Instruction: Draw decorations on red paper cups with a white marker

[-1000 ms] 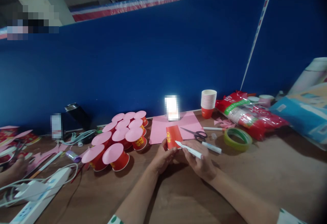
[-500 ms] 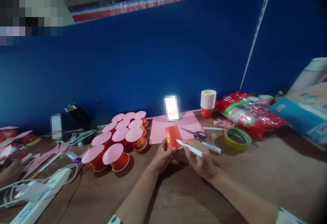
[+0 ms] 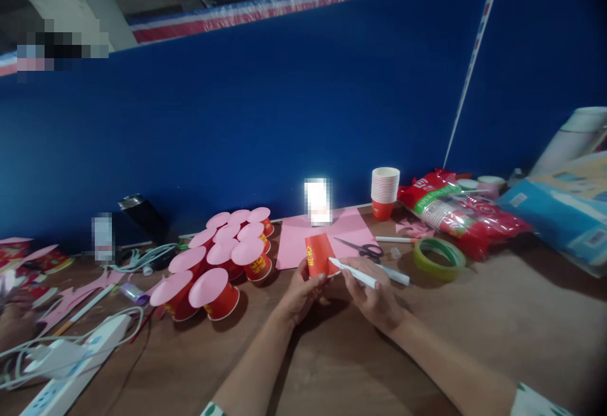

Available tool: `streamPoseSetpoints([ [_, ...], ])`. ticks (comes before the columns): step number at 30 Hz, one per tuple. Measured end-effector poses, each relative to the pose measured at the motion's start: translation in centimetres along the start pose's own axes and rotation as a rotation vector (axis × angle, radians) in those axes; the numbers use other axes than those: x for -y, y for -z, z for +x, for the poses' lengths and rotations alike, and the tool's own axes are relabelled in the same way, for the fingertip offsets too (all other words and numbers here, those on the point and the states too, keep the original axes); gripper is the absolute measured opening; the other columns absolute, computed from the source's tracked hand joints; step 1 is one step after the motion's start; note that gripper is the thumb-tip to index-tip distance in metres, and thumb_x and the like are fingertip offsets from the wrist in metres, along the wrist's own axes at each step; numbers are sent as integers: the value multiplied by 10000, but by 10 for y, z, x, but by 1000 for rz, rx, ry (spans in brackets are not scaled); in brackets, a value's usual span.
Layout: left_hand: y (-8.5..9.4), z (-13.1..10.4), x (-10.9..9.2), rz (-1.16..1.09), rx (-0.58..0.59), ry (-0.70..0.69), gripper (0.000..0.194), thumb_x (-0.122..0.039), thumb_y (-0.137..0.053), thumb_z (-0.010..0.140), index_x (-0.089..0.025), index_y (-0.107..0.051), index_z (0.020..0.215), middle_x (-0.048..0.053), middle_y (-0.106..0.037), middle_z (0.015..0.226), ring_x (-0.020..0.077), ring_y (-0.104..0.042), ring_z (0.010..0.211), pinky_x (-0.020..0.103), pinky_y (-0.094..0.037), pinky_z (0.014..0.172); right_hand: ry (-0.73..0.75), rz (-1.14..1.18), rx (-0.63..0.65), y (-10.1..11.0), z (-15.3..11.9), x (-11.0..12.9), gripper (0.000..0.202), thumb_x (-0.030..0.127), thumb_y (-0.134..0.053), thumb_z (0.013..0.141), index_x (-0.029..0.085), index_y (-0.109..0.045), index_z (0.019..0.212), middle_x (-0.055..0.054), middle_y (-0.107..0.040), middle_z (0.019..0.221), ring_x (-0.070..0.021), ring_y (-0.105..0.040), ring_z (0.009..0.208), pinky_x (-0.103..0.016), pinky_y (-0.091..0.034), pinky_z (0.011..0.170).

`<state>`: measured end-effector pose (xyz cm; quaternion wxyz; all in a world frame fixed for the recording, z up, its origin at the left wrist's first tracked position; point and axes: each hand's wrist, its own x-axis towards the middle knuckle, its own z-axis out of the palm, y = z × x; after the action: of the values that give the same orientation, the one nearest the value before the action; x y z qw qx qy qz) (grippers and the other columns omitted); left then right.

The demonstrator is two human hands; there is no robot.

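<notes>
My left hand (image 3: 302, 296) is closed round a red paper cup (image 3: 319, 253) with yellow lettering, held tilted above the table. In my right hand (image 3: 374, 296) is a white marker pen (image 3: 359, 275), its tip at the cup's right side; whether it touches I cannot tell. Behind the right hand lies another white marker (image 3: 397, 276). Black-handled scissors (image 3: 365, 249) rest partly on a pink paper sheet (image 3: 290, 239) beyond the cup. To the left stand several upturned red cups (image 3: 222, 302), topped with pink paper cones (image 3: 208, 286).
A stack of paper cups (image 3: 384, 191), a red cup packet (image 3: 455, 210), and a roll of tape (image 3: 439, 258) stand on the right. At left lie a power strip (image 3: 76, 365) and cables. Another person's hand (image 3: 19, 324) is at the far left. A blue partition (image 3: 284, 100) rises behind.
The marker tip has shifted very slightly along the cup's side. Both hands keep their hold, and the camera view has moved a little.
</notes>
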<state>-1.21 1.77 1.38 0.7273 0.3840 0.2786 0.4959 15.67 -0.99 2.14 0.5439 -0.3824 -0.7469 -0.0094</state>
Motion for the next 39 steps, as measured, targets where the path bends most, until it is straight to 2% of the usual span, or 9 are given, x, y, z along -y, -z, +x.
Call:
streamPoseSetpoints([
  [15, 0, 0, 0, -9, 8, -5, 539, -179, -758, 644, -195, -548, 1140, 77, -617, 1095, 179, -606, 942, 312, -455, 865, -1, -42, 5, 2, 2, 0, 170, 155, -442, 894, 183, -562, 1011, -72, -645, 873, -190, -608, 811, -351, -503, 726],
  [25, 1, -1, 0, -6, 0, -4, 597, -193, -759, 644, -194, -518, 1190, 86, -629, 1076, 187, -621, 910, 322, -465, 855, 2, -23, -4, 3, 2, 1, 184, 119, -463, 874, 187, -555, 1018, -71, -649, 914, -195, -617, 847, -364, -505, 747],
  [39, 2, -1, 1, -29, -7, 10, 557, -182, -758, 643, -197, -533, 1152, 73, -630, 1066, 174, -622, 894, 307, -455, 839, -2, -39, -9, 4, 5, 3, 152, 143, -455, 886, 172, -560, 991, -74, -650, 876, -189, -615, 820, -351, -503, 730],
])
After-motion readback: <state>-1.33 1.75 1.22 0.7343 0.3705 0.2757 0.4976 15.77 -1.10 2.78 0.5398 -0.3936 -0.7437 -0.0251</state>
